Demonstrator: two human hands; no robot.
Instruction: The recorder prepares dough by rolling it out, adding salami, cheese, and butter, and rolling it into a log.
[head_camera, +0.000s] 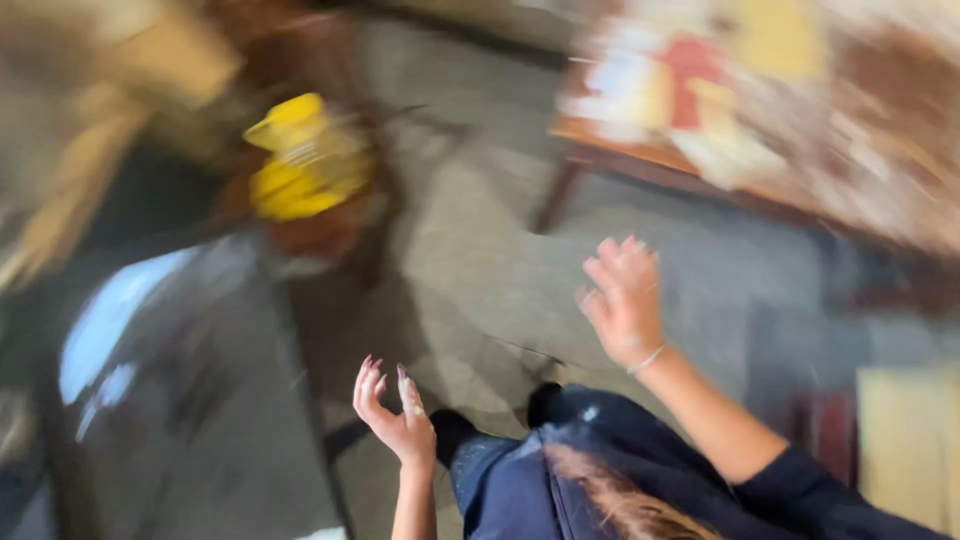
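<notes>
Everything is blurry. The left hand (395, 415) is up in the air with fingers spread — it holds nothing. The right hand (625, 300) is lifted too, fingers loose and empty. Nearest to the left hand, up and to the left, sits a yellow container (300, 160) — what is inside cannot be told. A wooden table (660, 160) with a colourful heap stands past the right hand.
</notes>
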